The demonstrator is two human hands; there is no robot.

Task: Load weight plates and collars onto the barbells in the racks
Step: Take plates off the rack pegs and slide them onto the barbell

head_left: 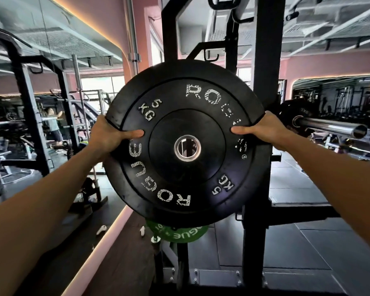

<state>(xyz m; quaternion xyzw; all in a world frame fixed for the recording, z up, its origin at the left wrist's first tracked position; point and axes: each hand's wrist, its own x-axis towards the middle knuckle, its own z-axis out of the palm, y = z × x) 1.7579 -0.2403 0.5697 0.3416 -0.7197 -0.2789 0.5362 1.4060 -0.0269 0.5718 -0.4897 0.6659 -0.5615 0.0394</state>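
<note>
I hold a black 5 kg bumper plate (186, 116) with white ROGUE lettering upright in front of me at chest height. My left hand (110, 135) grips its left rim, thumb across the face. My right hand (263, 130) grips its right rim the same way. The plate's steel-ringed centre hole faces me, with nothing through it. To the right, the chrome sleeve of a barbell (333, 126) sticks out toward me, with a dark plate (295, 112) on it further in. The held plate is left of the sleeve end, apart from it.
Black rack uprights (265, 60) stand directly behind the plate. A green plate (179, 232) is stored low on the rack below it. A mirror wall (41, 103) runs along the left, reflecting other racks. Dark rubber floor lies to the right.
</note>
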